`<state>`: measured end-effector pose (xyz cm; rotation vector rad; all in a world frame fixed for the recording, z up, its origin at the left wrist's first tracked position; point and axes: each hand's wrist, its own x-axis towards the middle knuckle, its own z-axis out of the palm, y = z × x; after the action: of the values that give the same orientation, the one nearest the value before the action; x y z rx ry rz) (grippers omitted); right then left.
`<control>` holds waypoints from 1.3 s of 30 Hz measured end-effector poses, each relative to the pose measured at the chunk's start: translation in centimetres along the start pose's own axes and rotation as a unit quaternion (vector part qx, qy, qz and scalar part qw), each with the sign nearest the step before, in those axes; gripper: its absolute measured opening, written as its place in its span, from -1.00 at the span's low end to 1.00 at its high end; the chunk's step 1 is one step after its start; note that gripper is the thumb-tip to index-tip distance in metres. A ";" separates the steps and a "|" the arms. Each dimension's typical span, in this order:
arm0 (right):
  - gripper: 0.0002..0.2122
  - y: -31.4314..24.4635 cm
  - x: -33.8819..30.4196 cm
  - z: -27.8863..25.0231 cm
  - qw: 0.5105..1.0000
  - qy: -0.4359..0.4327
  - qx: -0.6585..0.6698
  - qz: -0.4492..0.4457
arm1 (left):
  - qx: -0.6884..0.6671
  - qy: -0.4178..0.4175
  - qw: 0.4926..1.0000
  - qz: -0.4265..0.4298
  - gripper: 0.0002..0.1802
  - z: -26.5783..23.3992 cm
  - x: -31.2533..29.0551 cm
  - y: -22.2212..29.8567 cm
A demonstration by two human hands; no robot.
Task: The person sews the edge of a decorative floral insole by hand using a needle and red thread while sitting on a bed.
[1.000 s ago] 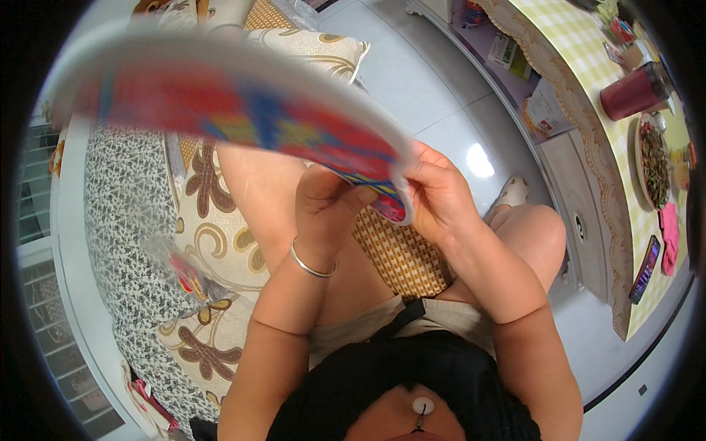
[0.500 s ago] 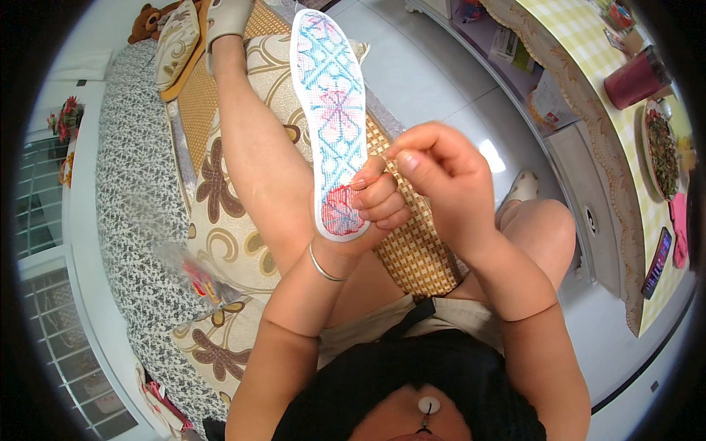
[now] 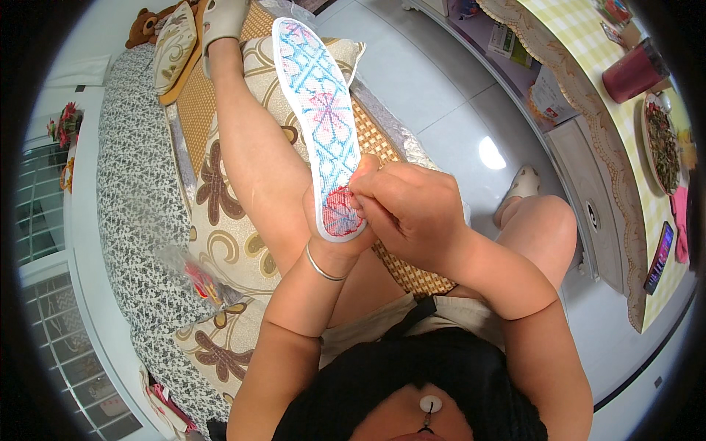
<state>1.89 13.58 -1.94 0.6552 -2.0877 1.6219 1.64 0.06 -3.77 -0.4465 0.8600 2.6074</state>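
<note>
A long white insole point(image 3: 321, 110) with blue, pink and red cross-stitching slants up and away from me, its heel nearest. Beneath that heel, my left hand point(image 3: 338, 248) is closed around the insole; a bracelet circles the wrist. My right hand point(image 3: 412, 209) is pinched at the right edge of the red-stitched heel patch point(image 3: 340, 209), covering most of the left fingers. Whatever sits in the right fingertips is too small to make out.
My bare leg stretches over patterned cushions point(image 3: 217, 176) and a woven mat point(image 3: 412, 273). A clear plastic bag with red things point(image 3: 198, 279) lies at left. On the right, a checked-cloth table point(image 3: 614, 140) holds a dark red cup point(image 3: 634, 72), a plate of food point(image 3: 660, 147) and a phone point(image 3: 660, 257).
My right hand has come left and down onto the insole's heel from a spot beside it. The insole's far end has tipped left and slightly nearer.
</note>
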 end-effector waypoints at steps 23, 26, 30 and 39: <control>-0.95 1.8 0.1 0.1 0.912 -0.061 0.301 0.272 | 0.143 -0.031 0.982 0.115 -0.75 0.8 -0.8 1.5; -0.94 3.1 0.4 -0.3 0.841 -0.082 0.422 0.328 | 0.259 0.027 0.946 0.195 -0.73 1.5 -1.1 1.1; -0.93 3.3 0.9 -0.8 0.786 -0.093 0.503 0.347 | 0.229 -0.064 0.953 0.186 -0.65 1.4 -1.7 1.9; -0.95 3.8 0.6 -0.3 0.755 -0.099 0.533 0.368 | 0.274 -0.046 0.944 0.180 -0.62 1.4 -2.6 2.4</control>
<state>-0.82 14.61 -4.48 0.2665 -1.3758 3.3843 2.66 -1.49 -0.44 -0.0074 1.6940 2.5014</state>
